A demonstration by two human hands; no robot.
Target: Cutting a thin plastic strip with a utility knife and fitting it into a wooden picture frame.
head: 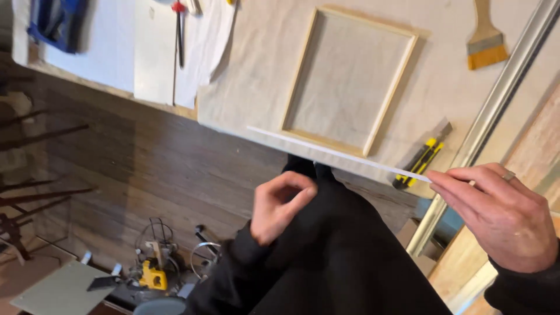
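My right hand point(499, 213) pinches one end of a long thin white strip point(338, 153) that reaches left across the table edge. My left hand point(281, 204) hovers below the strip with its fingers curled and thumb meeting forefinger; nothing shows in it. A pale wooden frame point(349, 79) lies on the cloth-covered table point(256, 87) just beyond the strip. A yellow and black utility knife point(421, 158) rests near the table edge, close to my right hand.
A paintbrush with yellow bristles point(485, 41) lies at the far right of the table beside a long metal rail point(496, 111). White sheets point(154, 52) and a red-handled tool point(179, 32) lie at the left. On the wooden floor sit tools and wire point(157, 262).
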